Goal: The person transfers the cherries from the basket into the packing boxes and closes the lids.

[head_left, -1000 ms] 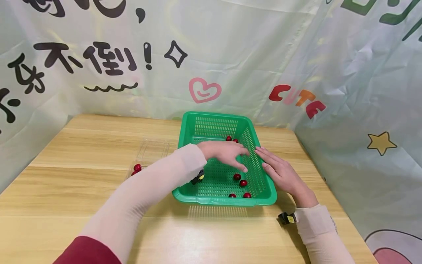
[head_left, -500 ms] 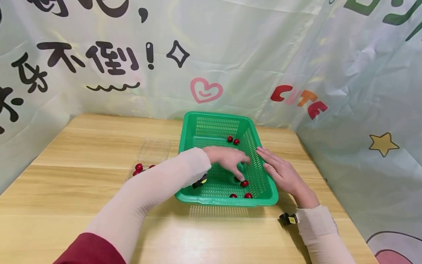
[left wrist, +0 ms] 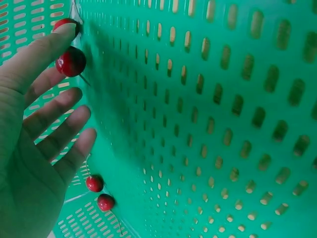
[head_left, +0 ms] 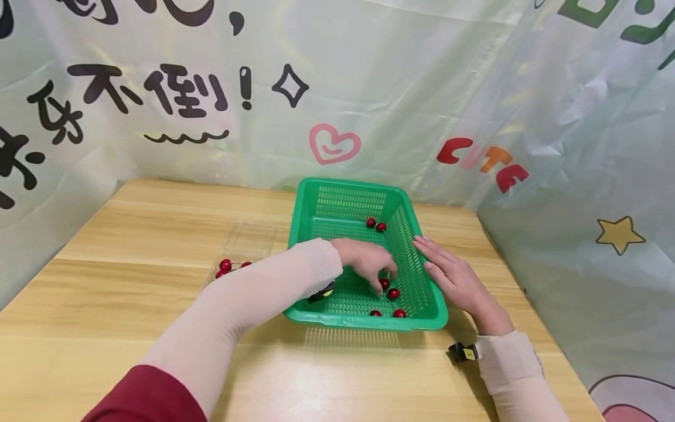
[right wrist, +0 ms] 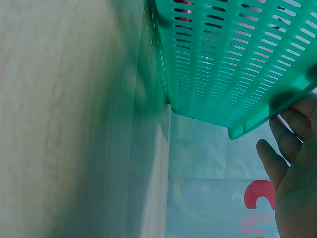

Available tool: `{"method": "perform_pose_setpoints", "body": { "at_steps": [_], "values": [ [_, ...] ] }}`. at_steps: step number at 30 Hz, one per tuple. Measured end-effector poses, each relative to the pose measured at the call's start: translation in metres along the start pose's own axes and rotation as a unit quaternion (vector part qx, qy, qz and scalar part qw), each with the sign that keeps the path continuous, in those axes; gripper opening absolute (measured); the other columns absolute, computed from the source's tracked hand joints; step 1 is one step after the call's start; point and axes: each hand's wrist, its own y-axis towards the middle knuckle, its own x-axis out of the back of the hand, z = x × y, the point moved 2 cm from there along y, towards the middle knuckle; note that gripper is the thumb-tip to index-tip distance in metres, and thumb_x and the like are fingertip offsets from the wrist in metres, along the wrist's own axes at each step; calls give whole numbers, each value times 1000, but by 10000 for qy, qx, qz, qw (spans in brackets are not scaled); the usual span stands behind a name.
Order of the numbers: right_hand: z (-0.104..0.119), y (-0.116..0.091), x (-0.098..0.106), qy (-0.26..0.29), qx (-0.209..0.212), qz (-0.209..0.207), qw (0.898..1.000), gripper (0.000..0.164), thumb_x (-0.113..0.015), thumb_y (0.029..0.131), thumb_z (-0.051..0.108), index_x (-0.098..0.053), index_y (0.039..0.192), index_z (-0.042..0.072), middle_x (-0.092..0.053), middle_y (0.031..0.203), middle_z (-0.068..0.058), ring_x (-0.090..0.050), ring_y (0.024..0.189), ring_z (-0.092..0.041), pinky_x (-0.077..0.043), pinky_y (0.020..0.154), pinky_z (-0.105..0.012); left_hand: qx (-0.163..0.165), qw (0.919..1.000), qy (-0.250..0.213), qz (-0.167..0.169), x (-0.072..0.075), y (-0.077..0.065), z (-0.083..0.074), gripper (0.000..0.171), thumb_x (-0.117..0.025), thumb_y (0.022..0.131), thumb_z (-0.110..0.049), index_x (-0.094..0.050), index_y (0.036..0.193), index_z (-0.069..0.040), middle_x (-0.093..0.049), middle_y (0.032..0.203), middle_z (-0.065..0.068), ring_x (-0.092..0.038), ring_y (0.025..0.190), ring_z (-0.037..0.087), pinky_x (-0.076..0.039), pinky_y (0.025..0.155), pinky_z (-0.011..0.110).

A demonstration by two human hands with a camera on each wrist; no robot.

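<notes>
My left hand (head_left: 371, 262) reaches down into a green plastic basket (head_left: 364, 322). Its thumb and fingers are spread around a red cherry (head_left: 384, 283) on the basket floor. In the left wrist view the thumb overlaps one cherry (left wrist: 60, 24), and the index fingertip is right at a second cherry (left wrist: 71, 61); the other fingers are loosely bent. A cherry (head_left: 393, 293) lies just in front of that hand, with a pair near the front wall and another pair (head_left: 376, 225) toward the back. My right hand (head_left: 453, 278) rests with straight fingers along the basket's right rim.
A clear plastic box (head_left: 250, 239) with its lid raised stands left of the basket, partly hidden by the left sleeve; cherries (head_left: 225, 265) lie in it. The wooden table (head_left: 316, 381) ends at a printed cloth backdrop (head_left: 390, 135) behind and to the right.
My left hand has moved lower and toward the front of the basket, its thumb and fingers coming down around a cherry. The right hand stays on the rim. The head view has shifted slightly.
</notes>
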Motion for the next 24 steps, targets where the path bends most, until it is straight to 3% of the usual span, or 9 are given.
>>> {"method": "perform_pose_setpoints", "body": {
  "at_steps": [6,15,24],
  "values": [
    [0,-1,-1,-26,-2,-2,10000,48,-49,103,16,-42,150,16,-37,155,-2,-31,142,-21,-31,111,-41,-2,9999,41,113,-3,2,0,41,-74,86,-43,-66,121,-25,-61,110,-8,-55,101,7,-46,87,26],
    [0,-2,-1,-41,34,-73,10000,47,-49,103,15,-43,149,16,-38,154,-1,-32,142,-19,-29,112,-34,-228,9996,111,101,-3,2,-5,34,-72,89,-38,-68,118,-21,-63,105,-8,-57,96,6,-45,84,23],
    [-1,-2,-1,-30,34,-59,10000,47,-49,103,15,-42,149,16,-37,154,-1,-31,142,-20,-29,112,-35,-243,9996,-80,98,-2,2,-6,20,-72,91,-29,-69,107,-19,-64,98,-9,-57,90,6,-46,79,22]
  ]
}}
